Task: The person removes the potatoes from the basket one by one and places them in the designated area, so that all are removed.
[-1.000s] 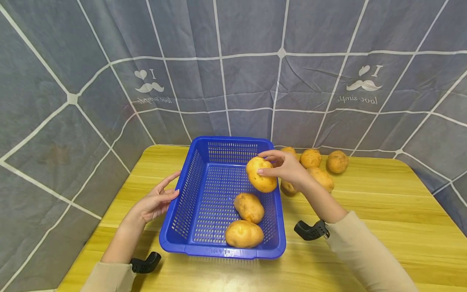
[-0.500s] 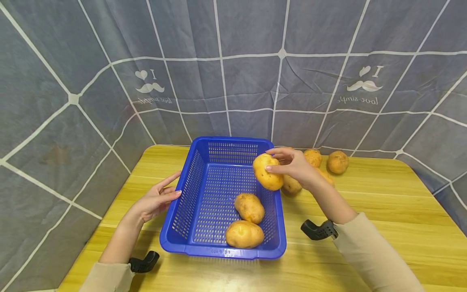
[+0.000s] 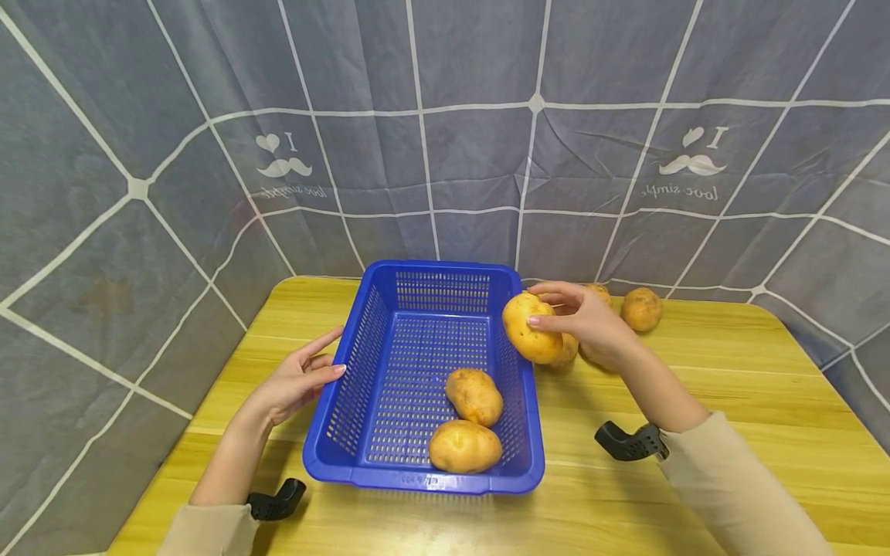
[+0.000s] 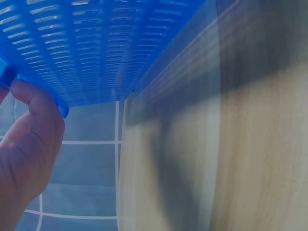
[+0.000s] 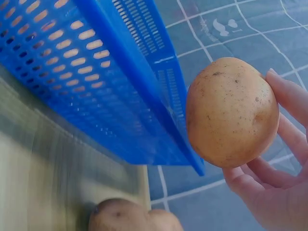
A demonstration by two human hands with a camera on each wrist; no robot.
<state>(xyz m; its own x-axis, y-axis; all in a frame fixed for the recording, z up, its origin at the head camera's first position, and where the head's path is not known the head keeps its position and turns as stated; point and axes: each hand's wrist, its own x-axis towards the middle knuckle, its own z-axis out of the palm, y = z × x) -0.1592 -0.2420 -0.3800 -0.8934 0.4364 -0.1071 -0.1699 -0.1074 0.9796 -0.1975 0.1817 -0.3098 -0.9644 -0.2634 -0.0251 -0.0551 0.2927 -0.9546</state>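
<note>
My right hand holds a yellow potato between thumb and fingers, over the right rim of a blue plastic basket. In the right wrist view this potato overlaps the far end of the basket's rim, fingertips around its side. Two more potatoes lie inside the basket near its front right corner, one brownish potato behind a smoother potato. On the left, my left hand grips the basket's rim, its thumb tip at the edge. The left wrist view shows fingers under the rim.
Right of the basket, several potatoes sit on the wooden table, partly hidden by my right hand; a round potato is furthest right. A grey curtain with white lines hangs behind and left of the table. Each wrist wears a black mount.
My right hand has moved right with its potato, from above the basket's inside to above its right rim. The left hand and the basket have stayed in place.
</note>
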